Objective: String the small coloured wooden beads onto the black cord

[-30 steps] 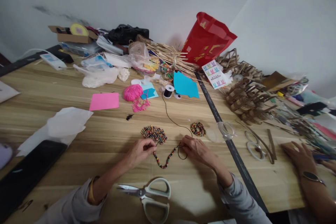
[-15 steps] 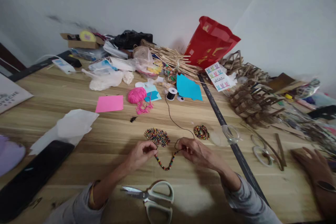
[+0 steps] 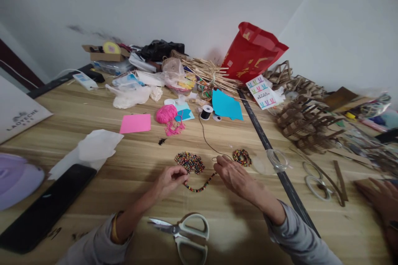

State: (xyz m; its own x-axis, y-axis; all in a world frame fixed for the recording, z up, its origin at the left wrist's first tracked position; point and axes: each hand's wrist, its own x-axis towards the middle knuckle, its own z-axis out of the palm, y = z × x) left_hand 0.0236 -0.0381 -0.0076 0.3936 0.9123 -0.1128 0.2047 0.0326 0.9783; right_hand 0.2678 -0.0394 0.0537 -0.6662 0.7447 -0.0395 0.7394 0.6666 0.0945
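Left hand (image 3: 173, 180) and right hand (image 3: 234, 172), each grip pinching an end of the sagging beaded strand (image 3: 199, 191), loose beads (image 3: 189, 162) just beyond!

Bare tabletop (image 3: 178, 204) separates bead strand (image 3: 197, 191) and scissors (image 3: 175, 229) — bead pile (image 3: 190, 162) blocks beyond.

Wooden table (image 3: 143, 174) with beads (image 3: 190, 162), scissors (image 3: 175, 229)

Dim, greyish light lies flat over the table (image 3: 133, 157), with soft shadow beneath the right hand (image 3: 231, 172); corners darken, edges stretch and fine detail smears
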